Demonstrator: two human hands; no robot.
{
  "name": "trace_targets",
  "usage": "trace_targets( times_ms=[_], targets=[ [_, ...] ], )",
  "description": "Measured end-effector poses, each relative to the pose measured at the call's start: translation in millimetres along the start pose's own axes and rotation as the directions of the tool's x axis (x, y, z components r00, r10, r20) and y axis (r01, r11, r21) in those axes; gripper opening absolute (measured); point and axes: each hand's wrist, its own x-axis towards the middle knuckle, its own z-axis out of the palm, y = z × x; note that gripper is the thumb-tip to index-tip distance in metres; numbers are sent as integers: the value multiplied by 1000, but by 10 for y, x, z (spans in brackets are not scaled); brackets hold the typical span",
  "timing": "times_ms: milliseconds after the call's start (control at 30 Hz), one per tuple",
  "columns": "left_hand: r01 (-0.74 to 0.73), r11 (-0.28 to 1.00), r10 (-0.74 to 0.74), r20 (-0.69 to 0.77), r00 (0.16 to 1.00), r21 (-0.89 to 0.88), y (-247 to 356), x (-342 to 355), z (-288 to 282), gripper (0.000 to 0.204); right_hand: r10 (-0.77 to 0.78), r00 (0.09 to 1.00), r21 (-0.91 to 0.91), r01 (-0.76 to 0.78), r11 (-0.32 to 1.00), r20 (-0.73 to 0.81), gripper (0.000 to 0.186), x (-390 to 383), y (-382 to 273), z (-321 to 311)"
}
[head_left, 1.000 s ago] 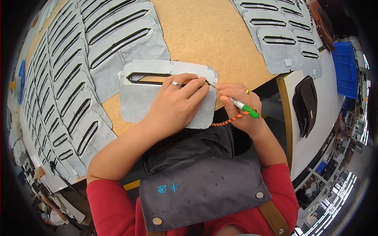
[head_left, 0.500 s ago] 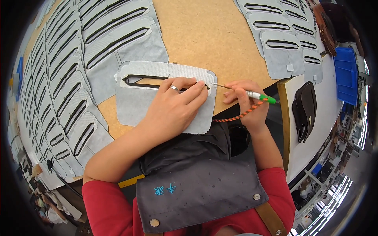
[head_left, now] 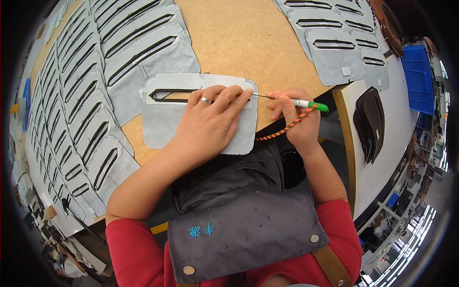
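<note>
A grey panel [head_left: 165, 124] with rounded corners lies before me, overhanging the table's near edge. Along its upper part runs a long black-edged slot [head_left: 167, 91] with a pale backing strip. My left hand [head_left: 205, 122], a ring on one finger, rests over the slot's right half, fingers extended and fingertips pressing down near its right end, which they hide. Pinched in my right hand [head_left: 303, 126] is a slim pen-like tool [head_left: 302, 103], white with a green end and a thin metal tip. Its tip meets the panel beside my left fingertips. An orange-and-black cord [head_left: 291, 125] hangs by it.
Overlapping rows of similar slotted panels [head_left: 138, 57] cover the left of the brown board [head_left: 239, 38]. More panels [head_left: 334, 52] lie at the far right. Dark flat pieces [head_left: 369, 124] rest on a white surface at right, near a blue bin [head_left: 418, 79].
The panel and both hands appear slightly higher and further left. My left fingers now cover the slot's right end, and the tool's tip remains beside them.
</note>
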Motion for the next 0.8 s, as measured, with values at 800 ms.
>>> trace_targets(
  times_ms=[800],
  targets=[
    [-43,998,39,-77,996,-50,-50,-30,35,36,-385,877,-412,476,777,289,14,163,-118,-6]
  ],
)
